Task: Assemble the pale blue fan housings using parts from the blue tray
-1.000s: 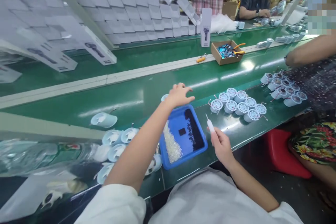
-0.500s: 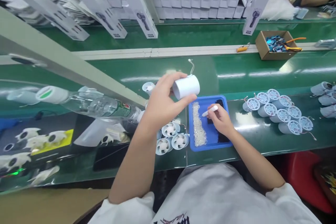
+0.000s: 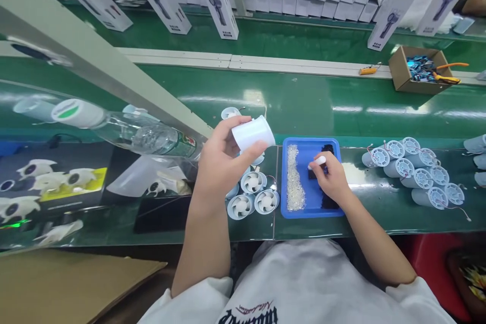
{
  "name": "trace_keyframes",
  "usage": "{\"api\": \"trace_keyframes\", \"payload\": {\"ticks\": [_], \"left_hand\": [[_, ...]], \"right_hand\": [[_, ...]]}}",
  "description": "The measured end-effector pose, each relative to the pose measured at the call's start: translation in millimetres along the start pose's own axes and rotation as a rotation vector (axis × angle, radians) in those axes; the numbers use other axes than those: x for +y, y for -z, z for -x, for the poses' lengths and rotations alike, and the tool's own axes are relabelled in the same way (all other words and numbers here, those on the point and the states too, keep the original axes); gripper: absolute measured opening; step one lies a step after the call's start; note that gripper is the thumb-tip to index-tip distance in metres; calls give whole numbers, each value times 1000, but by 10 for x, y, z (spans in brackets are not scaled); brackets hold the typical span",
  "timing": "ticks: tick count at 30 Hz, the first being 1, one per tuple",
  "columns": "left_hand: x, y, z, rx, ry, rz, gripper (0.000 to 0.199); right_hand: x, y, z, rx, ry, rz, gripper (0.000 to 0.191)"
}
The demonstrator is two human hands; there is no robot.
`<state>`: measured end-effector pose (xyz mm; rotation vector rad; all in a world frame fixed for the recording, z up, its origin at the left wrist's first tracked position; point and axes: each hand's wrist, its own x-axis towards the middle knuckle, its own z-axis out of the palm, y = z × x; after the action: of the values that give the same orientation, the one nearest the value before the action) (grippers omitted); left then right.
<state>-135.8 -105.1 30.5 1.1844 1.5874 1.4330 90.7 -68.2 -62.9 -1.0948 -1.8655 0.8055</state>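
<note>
A white cylinder is gripped between the thumb and fingers of my left hand, raised above a group of fan units. My right hand pinches a white pen-like tool over the blue tray. Clear small pieces lie in a strip along the tray's left side. Black small parts lie on its right side, partly hidden by my right hand.
White cylinders with wires stand in rows at the right. A cardboard box holds blue parts and orange-handled pliers. A plastic bottle and a slanting metal post are at the left. White printed boxes stand at the back.
My left hand has tilted the white cylinder and brought it slightly lower and to the left. The right hand's tool is still over the tray. The whole view has shifted.
</note>
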Motion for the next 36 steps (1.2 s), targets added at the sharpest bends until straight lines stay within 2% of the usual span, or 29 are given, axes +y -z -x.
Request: {"api": "trace_keyframes", "payload": {"ticks": [2, 6, 9, 14, 22, 27, 32, 34, 36], "left_hand": [[22, -28, -2, 23, -11, 74, 53], [30, -20, 2, 54, -30, 249, 54], [20, 5, -4, 32, 7, 332, 58], [42, -27, -9, 43, 91, 393, 64], [-49, -84, -16, -56, 162, 567, 53], [-121, -125, -8, -77, 171, 605, 42], [-129, -169, 11, -132, 198, 652, 36], [-131, -211, 9, -125, 213, 647, 33], [-142, -268, 3, -99, 238, 630, 29]], "right_hand": [[-2, 58, -54, -1, 46, 67, 26], [78, 165, -88, 180, 6, 85, 32], [180, 206, -44, 222, 2, 79, 37], [276, 200, -5, 207, -24, 75, 43], [263, 196, -19, 168, 16, 71, 38], [256, 202, -41, 156, 2, 73, 33], [188, 213, -49, 89, 16, 52, 26], [142, 199, -17, 71, 32, 36, 24], [85, 171, 28, -10, 25, 10, 24]]}}
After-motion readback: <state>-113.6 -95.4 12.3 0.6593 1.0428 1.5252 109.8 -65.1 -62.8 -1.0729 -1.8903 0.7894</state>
